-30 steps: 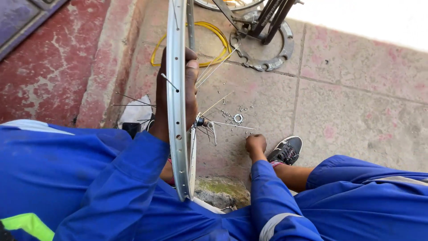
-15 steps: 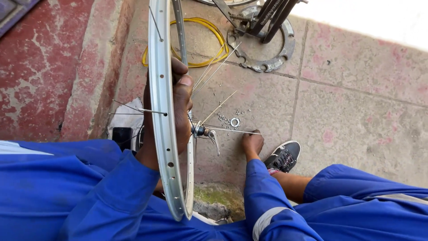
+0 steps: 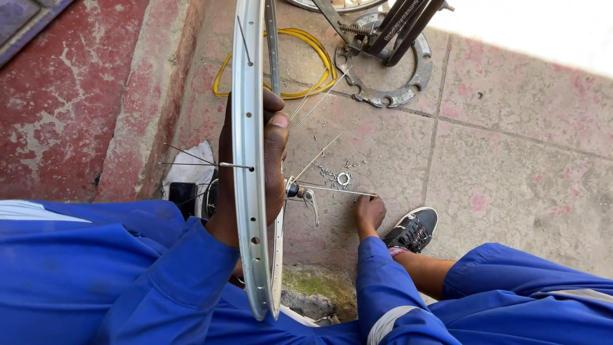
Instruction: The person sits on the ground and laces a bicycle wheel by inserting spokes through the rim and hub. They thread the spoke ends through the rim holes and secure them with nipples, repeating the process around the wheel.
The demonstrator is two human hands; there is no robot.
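— Two hands were at work, weren't they? How did the left hand (image 3: 265, 163) sit?

— It was raised in front of the body, arm in a blue sleeve (image 3: 185, 275), fingers wrapped around the bicycle wheel rim (image 3: 249, 191) with the thumb on the near side, pointing up. The grip was closed firmly on the rim, holding it upright and edge-on to the camera.

— And the right hand (image 3: 369, 211)?

— It was down low at the paving (image 3: 511, 179), knuckles up, fingers curled and pinched at the end of a thin spoke (image 3: 338, 189) lying almost level. Whether it actually held the spoke or only touched it, I couldn't tell.

— What did the rim look like?

— Silvery metal, narrow, with a row of small holes along its wall. A few loose spokes stuck out from it to both sides, and the hub (image 3: 295, 190) showed just right of the rim, close to the left palm.

— Anything about them?

— A scatter of small spoke nipples and a metal washer (image 3: 344, 178) lay on the paving just above the right hand. A grey sneaker (image 3: 414, 230) rested beside that hand. Farther off lay a yellow cable loop (image 3: 306, 64) and a round toothed metal plate (image 3: 396, 70).
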